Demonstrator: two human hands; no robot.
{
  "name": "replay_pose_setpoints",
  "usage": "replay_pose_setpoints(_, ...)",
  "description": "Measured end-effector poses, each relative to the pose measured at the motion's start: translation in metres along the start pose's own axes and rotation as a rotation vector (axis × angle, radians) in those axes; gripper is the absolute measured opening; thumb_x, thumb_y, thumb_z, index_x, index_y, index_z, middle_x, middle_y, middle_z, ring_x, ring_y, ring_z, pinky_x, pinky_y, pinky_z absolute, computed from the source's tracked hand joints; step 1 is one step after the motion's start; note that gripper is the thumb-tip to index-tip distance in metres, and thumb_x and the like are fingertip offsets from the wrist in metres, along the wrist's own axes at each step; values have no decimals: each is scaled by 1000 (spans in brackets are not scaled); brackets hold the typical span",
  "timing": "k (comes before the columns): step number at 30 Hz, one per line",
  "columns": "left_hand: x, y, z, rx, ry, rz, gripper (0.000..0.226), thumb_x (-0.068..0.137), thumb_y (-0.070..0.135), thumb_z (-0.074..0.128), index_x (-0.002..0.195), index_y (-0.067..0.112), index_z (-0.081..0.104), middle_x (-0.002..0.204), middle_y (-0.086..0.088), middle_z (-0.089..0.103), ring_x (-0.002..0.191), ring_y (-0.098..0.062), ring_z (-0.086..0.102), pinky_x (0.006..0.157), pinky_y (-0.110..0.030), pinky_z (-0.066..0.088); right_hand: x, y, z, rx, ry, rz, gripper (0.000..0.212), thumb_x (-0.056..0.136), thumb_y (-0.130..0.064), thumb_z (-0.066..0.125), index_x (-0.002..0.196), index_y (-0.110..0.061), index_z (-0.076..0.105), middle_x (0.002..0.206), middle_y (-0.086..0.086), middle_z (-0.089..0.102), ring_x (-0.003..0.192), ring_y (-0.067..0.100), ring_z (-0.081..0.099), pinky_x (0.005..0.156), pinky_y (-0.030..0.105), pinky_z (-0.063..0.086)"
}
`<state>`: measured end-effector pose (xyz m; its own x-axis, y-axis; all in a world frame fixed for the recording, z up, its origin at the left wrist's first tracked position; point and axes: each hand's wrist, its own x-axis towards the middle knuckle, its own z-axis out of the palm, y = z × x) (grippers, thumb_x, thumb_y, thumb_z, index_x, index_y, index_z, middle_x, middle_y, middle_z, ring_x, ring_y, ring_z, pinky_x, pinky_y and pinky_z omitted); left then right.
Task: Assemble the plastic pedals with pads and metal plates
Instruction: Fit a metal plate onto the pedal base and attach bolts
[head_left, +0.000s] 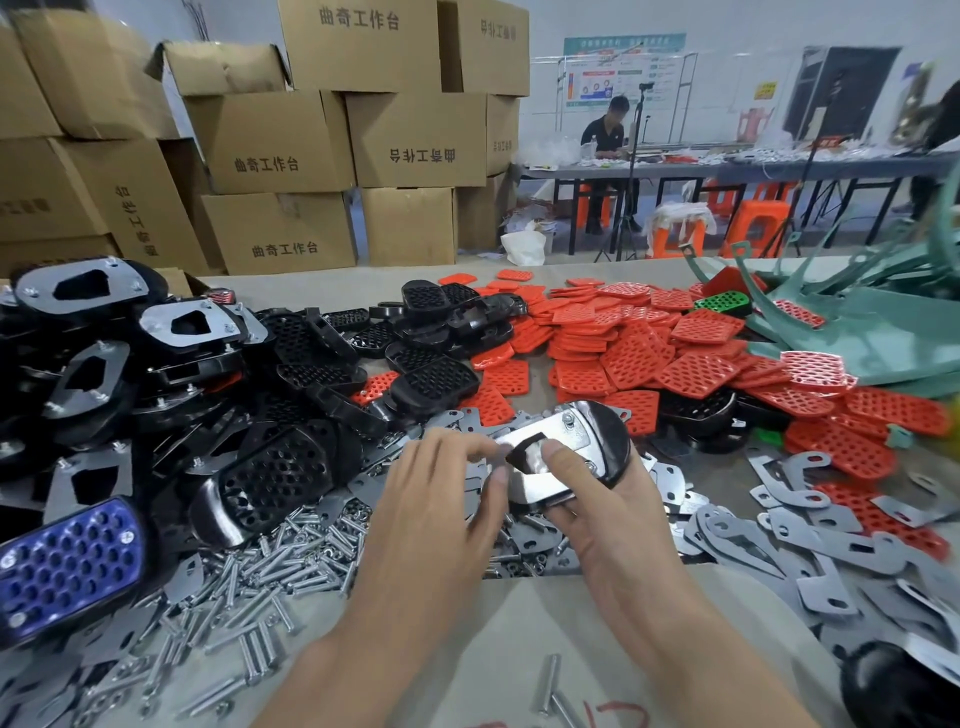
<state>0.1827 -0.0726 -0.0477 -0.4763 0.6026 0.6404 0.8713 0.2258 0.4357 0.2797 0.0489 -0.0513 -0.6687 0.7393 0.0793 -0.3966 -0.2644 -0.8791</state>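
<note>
A black plastic pedal (610, 447) with a shiny metal plate (558, 441) on its upturned underside is held above the table centre. My right hand (602, 514) cups it from below, thumb pressed on the plate. My left hand (441, 499) pinches at the plate's left edge; whether a small part sits between its fingertips is hidden. Loose red pads (639, 348) lie heaped behind. Bare black pedals (431, 382) lie to the left of them. Loose metal plates (810, 540) spread to the right, and screws (270, 582) lie under my left forearm.
Finished pedals with plates (192, 327) are stacked at the far left, with a blue-padded one (67, 561) in front. Green plastic parts (857, 317) lie at the back right. Cardboard boxes (270, 140) stand behind the table. A person sits at a far table (605, 130).
</note>
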Motion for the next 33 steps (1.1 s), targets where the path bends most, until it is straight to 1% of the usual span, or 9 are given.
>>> replay_pose_setpoints(3, 3, -2, 0, 96, -55, -36, 29, 102, 48, 42, 97, 27, 61, 97, 15, 58, 93, -11, 53, 85, -30, 43, 0, 1, 0, -23, -1, -3, 28, 94, -8, 70, 121, -9, 62, 109, 15, 76, 101, 33, 75, 84, 41, 62)
replay_pose_setpoints(7, -1, -2, 3, 87, -58, 127, 18, 94, 9, 52, 103, 22, 62, 105, 9, 57, 98, -15, 55, 85, -30, 43, 0, 3, -1, -60, 1, -19, 25, 94, -10, 71, 118, -16, 64, 108, 12, 77, 102, 32, 75, 85, 42, 61)
replay_pose_setpoints(12, 2, -2, 1, 51, -33, -82, 25, 99, 54, 44, 96, 32, 55, 93, 22, 53, 91, -5, 51, 81, -24, 39, 0, 2, -2, -91, -29, -43, 35, 85, -26, 77, 119, -25, 66, 112, 6, 77, 105, 28, 75, 97, 49, 54)
replay_pose_setpoints(15, 2, -3, 2, 107, -49, -67, 29, 96, 55, 43, 87, 30, 55, 84, 20, 57, 83, -8, 53, 77, -28, 39, 0, 3, -2, -127, -26, -68, 34, 82, -31, 77, 114, -30, 67, 113, 6, 77, 107, 29, 74, 101, 54, 54)
replay_pose_setpoints(21, 2, 1, -1, 105, -75, -66, 25, 97, 51, 43, 87, 31, 55, 82, 19, 56, 80, -4, 54, 68, -27, 46, -3, 1, 1, -252, 23, -147, 28, 91, -26, 77, 111, -43, 65, 110, -9, 76, 108, 18, 71, 99, 46, 54)
replay_pose_setpoints(23, 3, 2, -2, 13, -102, -173, 22, 95, 53, 46, 84, 35, 54, 79, 20, 57, 81, -1, 54, 66, -23, 43, -5, -1, 2, -269, 17, -184, 30, 93, -22, 75, 114, -41, 64, 111, -11, 75, 107, 13, 71, 100, 40, 54)
replay_pose_setpoints(26, 9, 7, -2, -228, -142, -383, 27, 95, 51, 52, 80, 32, 62, 73, 23, 63, 65, 1, 57, 55, -15, 39, -10, -6, 8, -296, -9, -270, 32, 94, -12, 73, 111, -37, 64, 101, -12, 76, 95, 4, 72, 81, 14, 53)
replay_pose_setpoints(30, 18, 12, -4, -443, -193, -578, 39, 95, 47, 55, 80, 13, 68, 61, 9, 54, 49, -5, 43, 47, -15, 32, -15, -8, 12, -293, -38, -317, 28, 95, -2, 69, 113, -20, 60, 92, -10, 76, 85, 3, 72, 73, 7, 50)
replay_pose_setpoints(33, 12, 13, -5, -171, -150, -356, 22, 97, 39, 58, 84, 24, 65, 74, 15, 63, 65, 0, 54, 58, -15, 40, -17, -10, 14, -317, -37, -326, 29, 95, -4, 70, 112, -25, 61, 96, -9, 75, 91, 5, 71, 76, 8, 49)
